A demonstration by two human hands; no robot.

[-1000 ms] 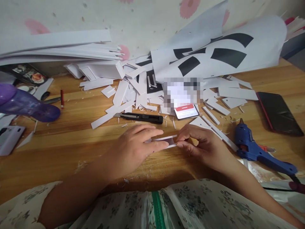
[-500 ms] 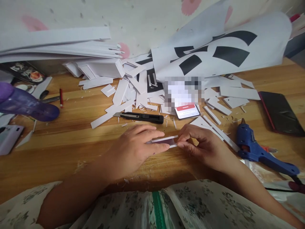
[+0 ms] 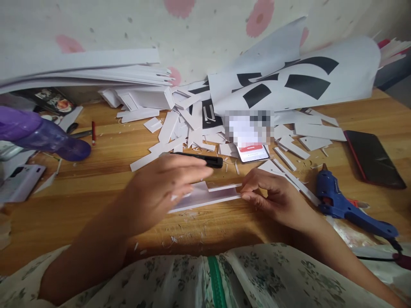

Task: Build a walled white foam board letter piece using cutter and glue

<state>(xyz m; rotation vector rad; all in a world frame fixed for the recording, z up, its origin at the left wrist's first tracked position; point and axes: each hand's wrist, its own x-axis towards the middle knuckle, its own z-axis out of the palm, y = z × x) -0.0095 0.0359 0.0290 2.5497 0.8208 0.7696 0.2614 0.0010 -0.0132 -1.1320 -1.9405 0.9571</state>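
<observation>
A narrow white channel of foam board or card (image 3: 221, 196), with two raised long sides, lies on the wooden table in front of me. My right hand (image 3: 268, 194) pinches its right end between thumb and fingertips. My left hand (image 3: 165, 188) hovers over its left end with the fingers stretched out, slightly blurred. A small white spot shows by the left fingers, too unclear to name. Just beyond the left hand lies a black utility knife (image 3: 213, 161), its blade end hidden behind that hand.
White offcuts (image 3: 168, 127) litter the back of the table around a lit phone (image 3: 253, 154). On the right lie a blue glue gun (image 3: 340, 196) and a dark phone (image 3: 374, 158). A purple bottle (image 3: 61, 143) lies at left. Printed paper (image 3: 346, 85) curls against the wall.
My left hand has come off the channel and moved left, uncovering more of it. My right hand keeps its pinch. The view has tilted up slightly.
</observation>
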